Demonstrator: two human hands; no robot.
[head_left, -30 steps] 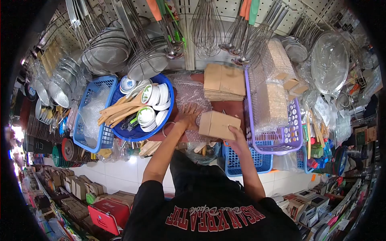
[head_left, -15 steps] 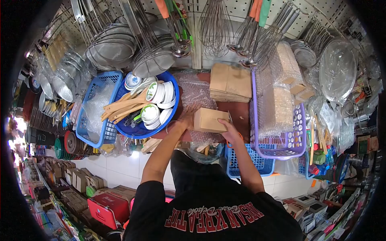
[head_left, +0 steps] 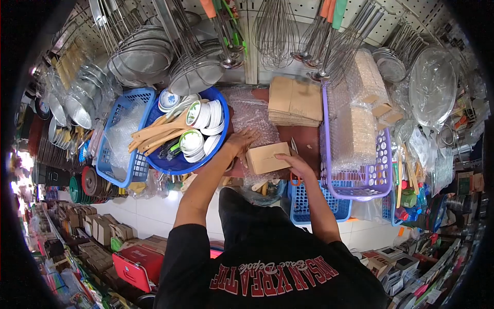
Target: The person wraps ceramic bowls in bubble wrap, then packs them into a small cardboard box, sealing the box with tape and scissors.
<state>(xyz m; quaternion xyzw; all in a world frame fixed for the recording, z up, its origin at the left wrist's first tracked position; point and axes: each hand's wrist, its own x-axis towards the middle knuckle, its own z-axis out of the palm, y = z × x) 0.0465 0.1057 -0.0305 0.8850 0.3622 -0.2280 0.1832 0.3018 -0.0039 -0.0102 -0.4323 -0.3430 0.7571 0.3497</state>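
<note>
A small brown cardboard box [head_left: 266,158] stands over a sheet of bubble wrap [head_left: 252,116] on the reddish-brown tabletop. My right hand [head_left: 295,162] grips the box at its right end, thumb on top. My left hand [head_left: 242,142] lies on the bubble wrap just left of the box, fingers stretched out. A metal blade tip [head_left: 294,144] shows beside the right hand, and an orange handle [head_left: 296,180] peeks out below it; they look like scissors, mostly hidden by the hand.
Left stands a blue basin [head_left: 193,167] of small bowls and wooden utensils, beside a light-blue basket [head_left: 123,177]. A stack of flat brown cardboard [head_left: 295,100] lies behind the box. At right, a purple basket [head_left: 355,193] holds bubble-wrapped boxes. Whisks [head_left: 276,38] and ladles hang above.
My left hand has slid forward over the bubble wrap, with its fingers stretched farther right. The box has shifted slightly toward me and turned a little, still in my right hand.
</note>
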